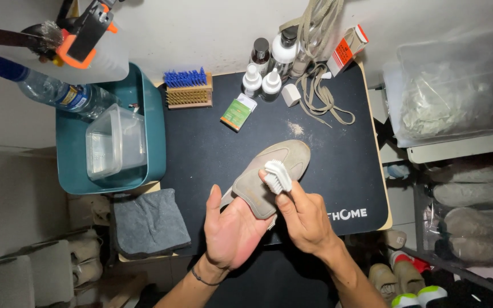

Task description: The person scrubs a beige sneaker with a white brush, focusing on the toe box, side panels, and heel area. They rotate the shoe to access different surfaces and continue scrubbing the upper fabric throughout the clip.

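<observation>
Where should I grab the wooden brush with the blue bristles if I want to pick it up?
Grab the wooden brush by its wooden block, fingers pinching the two long sides, coming from above. It lies flat on the black mat beside the teal tub, so its left end looks cramped. The bristles are soft; the block looks firm. Both hands are busy with the shoe.

Your surface (pixel 338 171) carries a black mat (pixel 212 148), brushes (pixel 188 90), bottles (pixel 266 71), laces (pixel 322 97) and a teal tub (pixel 154 131).
</observation>
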